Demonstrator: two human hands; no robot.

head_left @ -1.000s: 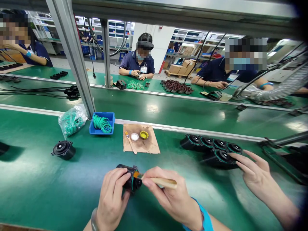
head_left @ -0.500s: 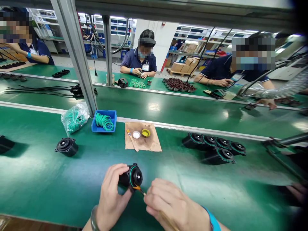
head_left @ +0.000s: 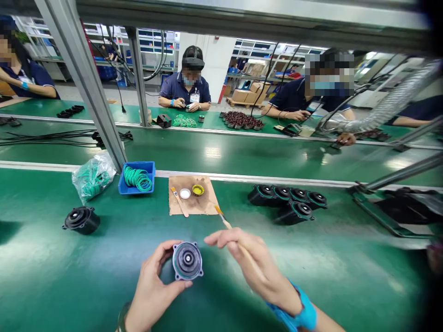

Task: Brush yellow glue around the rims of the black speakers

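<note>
My left hand (head_left: 155, 281) grips a round black housing (head_left: 188, 261) by its side, its ringed face turned up toward the camera. To the right, my right hand (head_left: 251, 260) holds a thin wooden-handled brush (head_left: 224, 220), with orange bristles pointing up and left. The bristles are clear of the housing, near the right edge of a stained cardboard sheet (head_left: 176, 210). On that sheet lie a yellow-rimmed small dish (head_left: 198, 189), a white round lid (head_left: 185, 193) and another flat brush (head_left: 179, 202).
A blue bin (head_left: 154, 177) of green rings stands beside a plastic bag (head_left: 93, 177) of rings. One black housing (head_left: 82, 220) sits left; several housings (head_left: 299, 212) stand right. A metal post (head_left: 86, 87) slants at left. People work across the bench.
My right hand has lifted the brush off the housing and up toward the cardboard. The housing in my left hand has turned to face the camera. The view has shifted slightly.
</note>
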